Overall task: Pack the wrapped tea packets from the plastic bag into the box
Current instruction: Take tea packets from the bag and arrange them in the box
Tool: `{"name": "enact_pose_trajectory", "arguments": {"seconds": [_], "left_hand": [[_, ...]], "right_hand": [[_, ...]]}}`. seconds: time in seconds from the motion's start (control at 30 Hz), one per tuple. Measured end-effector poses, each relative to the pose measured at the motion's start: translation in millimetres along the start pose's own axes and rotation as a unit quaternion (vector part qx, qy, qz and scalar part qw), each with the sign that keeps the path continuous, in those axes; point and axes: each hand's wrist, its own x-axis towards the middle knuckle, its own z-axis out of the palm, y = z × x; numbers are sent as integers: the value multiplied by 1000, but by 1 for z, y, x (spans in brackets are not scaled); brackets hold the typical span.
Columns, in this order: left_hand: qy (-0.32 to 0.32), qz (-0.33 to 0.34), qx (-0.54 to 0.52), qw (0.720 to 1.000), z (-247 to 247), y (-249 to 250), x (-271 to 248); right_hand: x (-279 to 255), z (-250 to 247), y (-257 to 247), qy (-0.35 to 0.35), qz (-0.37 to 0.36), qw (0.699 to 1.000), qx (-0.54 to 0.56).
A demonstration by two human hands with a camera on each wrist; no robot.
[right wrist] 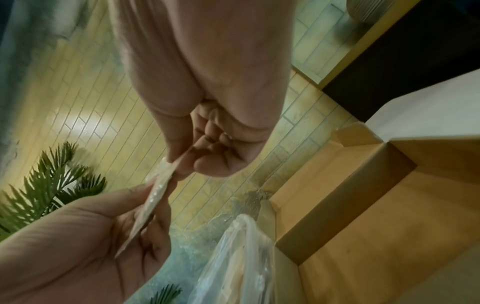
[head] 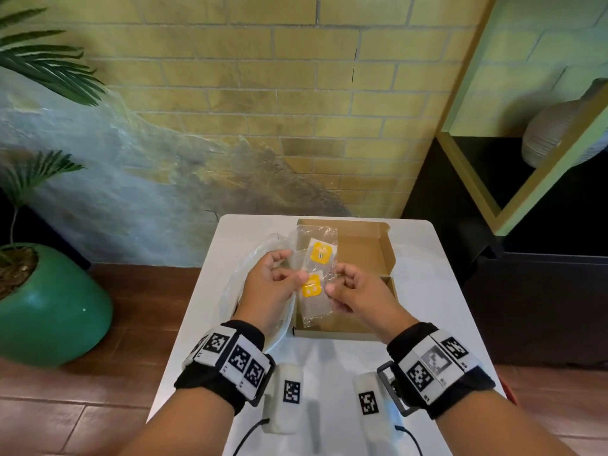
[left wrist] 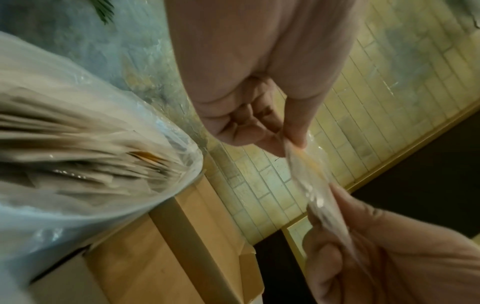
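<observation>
both hands, left hand [head: 269,287] and right hand [head: 357,291], pinch the clear-wrapped tea packets with yellow labels [head: 316,274]; keep each grip tight, lower flat into the open brown cardboard box [head: 365,245].

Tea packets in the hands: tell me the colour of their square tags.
Yellow, on the clear-wrapped tea packets that both hands pinch; the head view shows it best.

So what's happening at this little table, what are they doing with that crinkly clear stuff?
A person is packing tea. Both hands, left hand and right hand, pinch clear-wrapped tea packets with yellow labels, held above the open cardboard box on the white table. The plastic bag lies beside the box on the left, with more packets inside. The box looks empty so far.
</observation>
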Motion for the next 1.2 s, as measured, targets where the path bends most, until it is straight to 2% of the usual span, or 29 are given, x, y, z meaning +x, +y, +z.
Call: {"name": "enact_pose_trajectory", "arguments": {"seconds": [0.13,0.27,0.4,0.53,0.63,0.73,0.83,0.9,1.03,1.17,1.2], "left_hand": [[-30,28,36,998,9,6,0],[-25,39,35,998,17,6,3],[-29,25,68,997,21,12,6],[-16,-3,149,989,3,11,14],[22,-67,283,956,-18,-4,25],[5,-135,367,920,-26,-29,26],[-6,-170,481,860,-32,-49,21],[-12,-158,551,819,-35,-59,21],[11,-143,585,798,-38,-62,23],[53,-108,588,800,-45,-55,25],[73,-101,576,808,-47,-52,25]], "right_hand": [[1,-10,-12,-10,-14,999,-28],[2,-15,-21,-48,-33,998,2],[5,-18,-35,-19,-24,999,-36],[8,-29,-51,-2,-31,998,-51],[9,-35,-61,17,-37,997,-62],[11,-39,-61,59,-49,994,-78],[12,-37,-55,63,-60,995,-48],[9,-33,-52,46,-68,995,-51],[1,-29,-45,36,-63,994,-87],[0,-29,-35,56,-35,996,-66],[0,-30,-32,57,-33,996,-63]]}}
